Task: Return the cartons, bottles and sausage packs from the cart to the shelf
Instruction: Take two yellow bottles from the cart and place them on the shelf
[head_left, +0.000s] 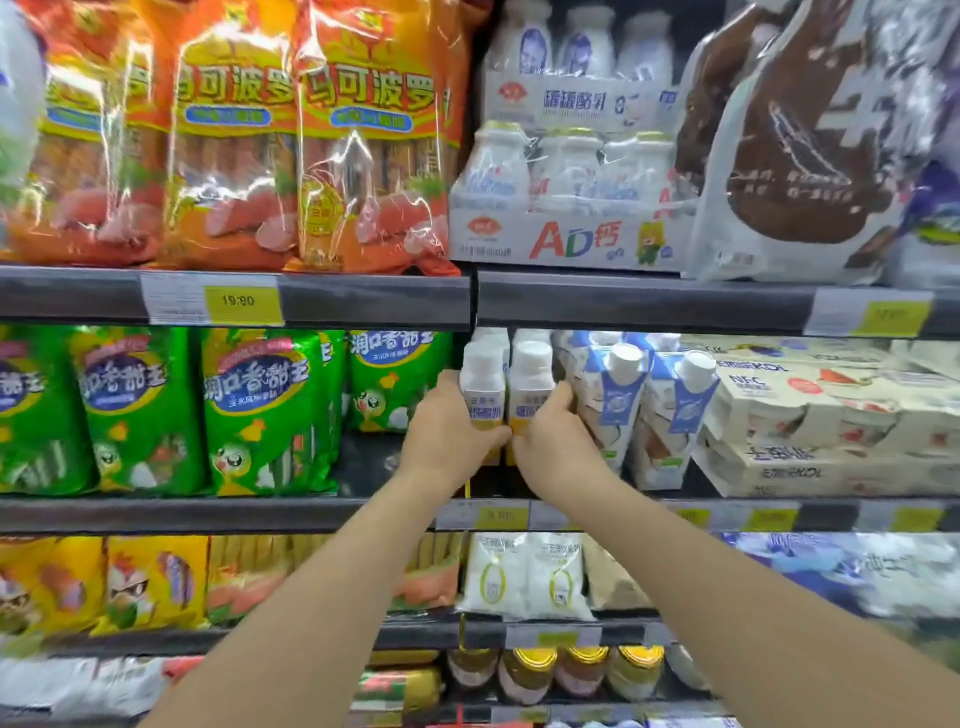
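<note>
We see both hands working on the middle shelf (234, 514) of a store rack. The left hand (447, 431) wraps its grip round the left white bottle (482, 387); the right hand (553, 436) curls its grip round the right white bottle (530, 384). The two bottles stand upright, touching each other, at the front of the shelf, with more white caps in rows behind them.

Just right of the bottles stand blue-and-white cartons (615, 400) with round white caps, the nearest one touching the right hand's fingers. Further right lie stacked multipack boxes (810, 415). Left of the bottles, across a gap, stand green sausage packs (265, 410). The shelf above carries orange sausage packs (369, 135) and shrink-wrapped trays of small bottles (566, 208).

The bottle bases are hidden behind the hands. The price tag (236, 301) reads 19.90; the other tags are too blurred to read. The lowest shelves are blurred and cut off by the frame edge.
</note>
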